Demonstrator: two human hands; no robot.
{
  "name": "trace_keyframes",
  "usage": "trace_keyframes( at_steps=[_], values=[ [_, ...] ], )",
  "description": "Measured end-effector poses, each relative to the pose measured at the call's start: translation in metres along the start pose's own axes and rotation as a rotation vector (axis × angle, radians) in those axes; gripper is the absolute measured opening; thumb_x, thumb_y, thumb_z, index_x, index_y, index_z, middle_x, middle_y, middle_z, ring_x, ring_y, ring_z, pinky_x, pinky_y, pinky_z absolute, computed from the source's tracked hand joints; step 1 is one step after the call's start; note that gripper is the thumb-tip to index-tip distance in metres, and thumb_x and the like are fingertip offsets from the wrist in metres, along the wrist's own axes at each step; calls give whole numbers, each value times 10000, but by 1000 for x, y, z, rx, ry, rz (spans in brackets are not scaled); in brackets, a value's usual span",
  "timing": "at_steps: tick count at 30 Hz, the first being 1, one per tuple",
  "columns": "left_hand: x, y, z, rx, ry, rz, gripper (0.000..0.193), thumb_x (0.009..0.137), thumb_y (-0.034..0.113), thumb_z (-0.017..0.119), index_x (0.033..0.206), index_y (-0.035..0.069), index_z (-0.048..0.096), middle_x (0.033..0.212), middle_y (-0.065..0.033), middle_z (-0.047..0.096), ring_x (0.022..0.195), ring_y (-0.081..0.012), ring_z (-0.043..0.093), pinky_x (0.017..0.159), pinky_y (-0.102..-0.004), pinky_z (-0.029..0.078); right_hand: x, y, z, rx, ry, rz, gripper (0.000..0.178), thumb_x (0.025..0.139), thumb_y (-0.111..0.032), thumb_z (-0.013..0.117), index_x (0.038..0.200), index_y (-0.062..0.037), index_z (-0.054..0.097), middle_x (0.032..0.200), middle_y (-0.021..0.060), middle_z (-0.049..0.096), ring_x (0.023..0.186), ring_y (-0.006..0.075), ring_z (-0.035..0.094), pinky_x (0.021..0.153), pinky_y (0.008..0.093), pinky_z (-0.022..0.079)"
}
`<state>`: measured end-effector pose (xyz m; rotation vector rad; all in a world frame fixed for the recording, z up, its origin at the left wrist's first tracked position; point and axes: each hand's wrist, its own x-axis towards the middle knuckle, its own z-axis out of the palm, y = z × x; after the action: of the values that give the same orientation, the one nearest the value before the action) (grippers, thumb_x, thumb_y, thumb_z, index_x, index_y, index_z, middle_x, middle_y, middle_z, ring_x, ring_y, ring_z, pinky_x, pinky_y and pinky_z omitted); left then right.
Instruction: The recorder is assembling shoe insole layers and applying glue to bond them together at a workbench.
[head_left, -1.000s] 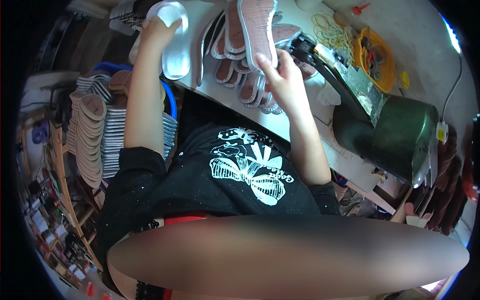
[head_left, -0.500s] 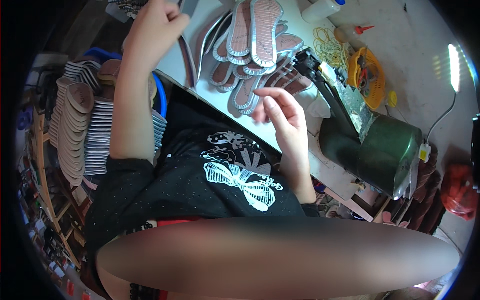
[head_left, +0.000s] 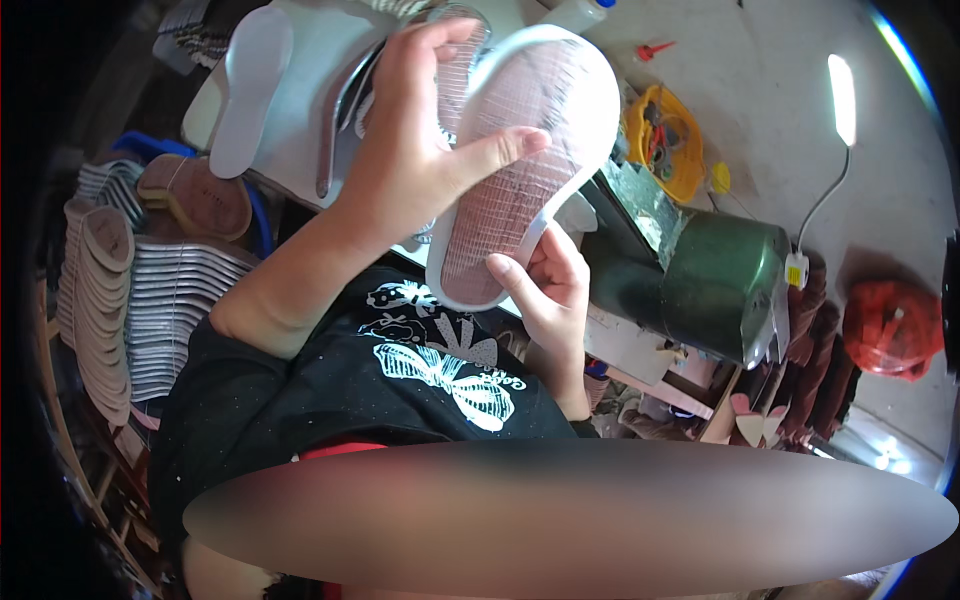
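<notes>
In front of my chest is a large insole [head_left: 500, 220] with a white rim and a pinkish-brown, stitched face, its wide end tilted up and away from me. My left hand [head_left: 415, 130] grips it along the left side, thumb lying across its face; some of the fingers' hold is hard to see. Lower down, my right hand [head_left: 550, 290] pinches the right edge near the narrow end, thumb on top and fingers behind. Behind the raised piece, most of the pile of silver-edged insoles [head_left: 460, 75] on the white table [head_left: 300, 130] is hidden.
A plain white insole [head_left: 255, 85] lies at the table's far left. Bundled stacks of insoles [head_left: 180, 310] stand at left beside a blue tub [head_left: 262, 215]. To the right are a green sewing-machine-like body [head_left: 725, 285], a yellow basket [head_left: 680, 125] and a lit lamp [head_left: 842, 100].
Both hands have come together on a white-rimmed insole, the left one having come back from the far left. A white insole now lies at the table's left. The view has shifted.
</notes>
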<state>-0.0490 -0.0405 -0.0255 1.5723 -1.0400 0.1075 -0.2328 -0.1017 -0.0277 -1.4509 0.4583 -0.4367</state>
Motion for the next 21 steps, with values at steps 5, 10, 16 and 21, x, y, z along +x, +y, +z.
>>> trace_keyframes(
  at_steps=[5, 10, 16, 21],
  values=[
    [2, 9, 7, -1151, -380, -728, 588, 821, 318, 698, 1222, -32, 449, 1046, -115, 613, 923, -149, 602, 822, -287, 486, 2, 3, -13, -174, -121, -161, 419, 834, -137, 668, 1164, 88, 540, 787, 59, 651, 672, 85, 595, 631, 195, 451],
    [-7, 21, 21, -1358, -366, -924, 355, 898, 173, 582, 1159, -54, 502, 948, -89, 649, 750, -120, 651, 692, -235, 534, 10, 28, -9, 524, -45, -142, 524, 898, -385, 574, 1152, 69, 511, 1061, 125, 605, 961, 191, 584, 858, 338, 452],
    [-16, 21, 22, -1353, -590, -850, 433, 860, 179, 613, 1187, -74, 484, 987, -121, 624, 852, -126, 628, 769, -232, 507, 31, 29, -18, 581, -45, -228, 730, 672, -270, 833, 1228, 32, 469, 1135, 128, 583, 1082, 214, 541, 946, 367, 420],
    [-8, 14, 13, -984, -637, -654, 378, 809, 208, 691, 1072, -39, 579, 921, -83, 650, 794, -114, 620, 734, -248, 499, 28, 1, -34, 237, -101, -65, 545, 659, -122, 828, 1114, 24, 566, 950, 85, 648, 817, 147, 631, 657, 251, 524]
  ],
)
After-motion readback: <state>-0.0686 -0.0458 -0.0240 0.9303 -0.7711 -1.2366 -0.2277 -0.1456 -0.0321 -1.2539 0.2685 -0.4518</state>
